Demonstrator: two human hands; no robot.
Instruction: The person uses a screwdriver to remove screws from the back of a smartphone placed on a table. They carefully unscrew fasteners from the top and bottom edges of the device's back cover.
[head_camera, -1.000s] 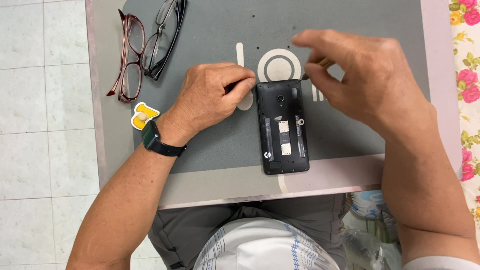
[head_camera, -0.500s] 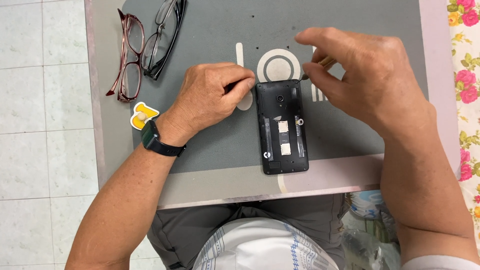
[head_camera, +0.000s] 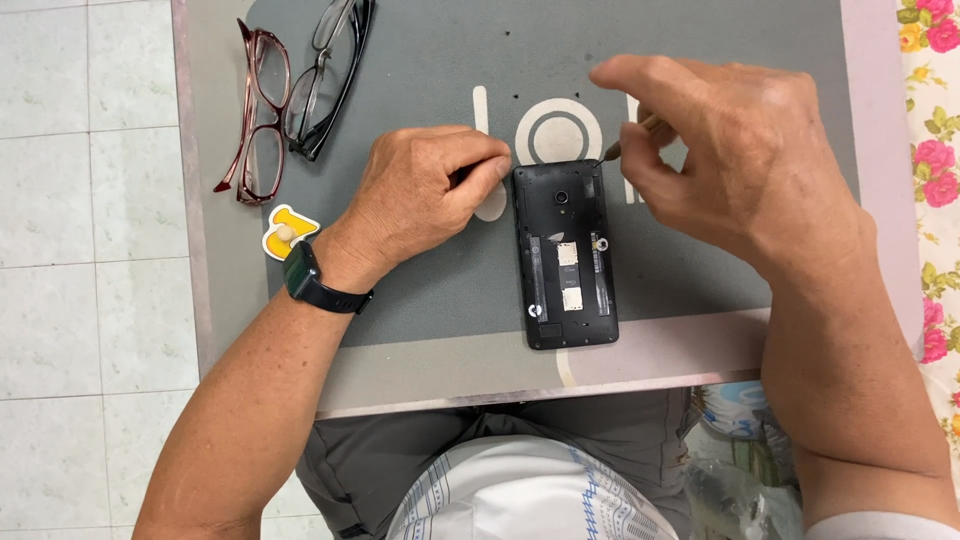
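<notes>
One phone (head_camera: 565, 255) lies back-up with its cover off, near the front edge of the grey surface (head_camera: 700, 80), lengthwise toward me, its inner black frame and two pale card slots showing. My left hand (head_camera: 425, 195) rests on the surface just beside the phone's upper left corner, fingers curled in tight, thumb and forefinger pinched on something dark I cannot make out; one dark watch (head_camera: 305, 280) sits on that wrist. My right hand (head_camera: 735, 160) hovers above and to the right of the phone, fingers narrowed around one thin tool (head_camera: 630, 135) whose tip points at the phone's upper right corner; whether it touches I cannot tell. One small yellow sticker (head_camera: 285, 232) lies by the left edge. Farther off, at the far left corner, two pairs of glasses: one red-framed (head_camera: 255, 115), one black-framed (head_camera: 325, 80), side by side.
</notes>
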